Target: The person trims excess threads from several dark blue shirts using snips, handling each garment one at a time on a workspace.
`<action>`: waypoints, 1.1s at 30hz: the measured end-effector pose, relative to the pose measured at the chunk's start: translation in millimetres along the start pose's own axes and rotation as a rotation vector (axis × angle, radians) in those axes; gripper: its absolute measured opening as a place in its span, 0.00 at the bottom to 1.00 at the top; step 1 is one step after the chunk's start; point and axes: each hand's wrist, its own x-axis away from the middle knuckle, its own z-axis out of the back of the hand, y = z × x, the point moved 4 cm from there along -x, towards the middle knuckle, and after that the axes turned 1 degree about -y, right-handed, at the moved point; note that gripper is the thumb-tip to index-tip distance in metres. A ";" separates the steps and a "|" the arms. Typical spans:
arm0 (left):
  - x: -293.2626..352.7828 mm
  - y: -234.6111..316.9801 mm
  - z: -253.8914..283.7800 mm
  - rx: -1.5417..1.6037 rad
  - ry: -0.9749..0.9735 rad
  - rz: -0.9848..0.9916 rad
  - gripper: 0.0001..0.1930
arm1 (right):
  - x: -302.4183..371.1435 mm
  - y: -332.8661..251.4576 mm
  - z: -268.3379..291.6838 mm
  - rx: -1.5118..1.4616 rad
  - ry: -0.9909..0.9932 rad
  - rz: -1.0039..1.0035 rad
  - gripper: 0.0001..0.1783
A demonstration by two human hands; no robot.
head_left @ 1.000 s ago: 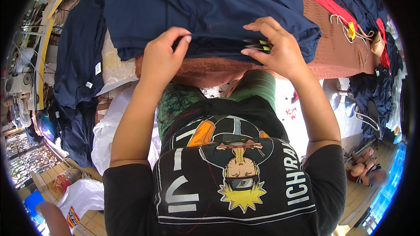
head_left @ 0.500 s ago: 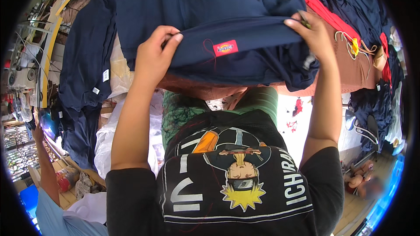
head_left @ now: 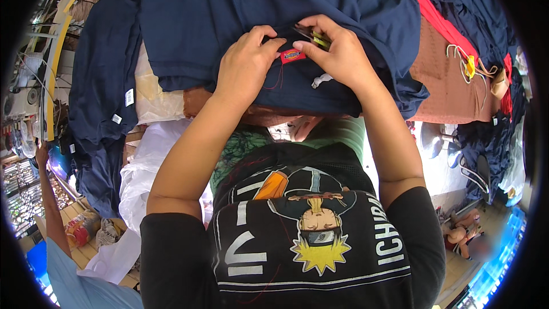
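A dark navy garment (head_left: 189, 28) lies spread over the work surface in front of me, with a small red label (head_left: 293, 55) on its near band. Just left of the label, my left hand (head_left: 243, 66) pinches the cloth. Thread snips (head_left: 319, 39) with a yellow-green part and dark blades sit in my right hand (head_left: 342, 54), closed around them. Their tips point left, just above the label. A loose red thread (head_left: 281, 77) dangles below the label's left end. Beneath my right hand a small whitish-grey piece (head_left: 321, 80) rests on the cloth.
More navy garments (head_left: 103, 63) with white tags hang at the left. A brown cloth (head_left: 440, 80) covers the surface at right, beside a red strip (head_left: 429, 8) and cords with a yellow piece (head_left: 470, 67). Another person's arm (head_left: 50, 194) shows at lower left.
My hands have come together from the band's two ends to the label. The stretched band has slackened and lies lower, and the snips now point at the label's upper edge.
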 end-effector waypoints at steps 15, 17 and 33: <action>-6.3 -16.7 13.7 0.316 -0.154 0.261 0.09 | 10.0 1.3 -8.9 -0.026 -0.125 0.192 0.10; -6.2 -15.3 15.0 0.312 -0.162 0.262 0.09 | 9.1 -2.5 -10.7 0.005 -0.111 0.204 0.11; 35.8 13.3 7.3 0.112 -0.047 0.133 0.12 | 12.9 -4.2 -5.9 -0.026 -0.025 0.168 0.12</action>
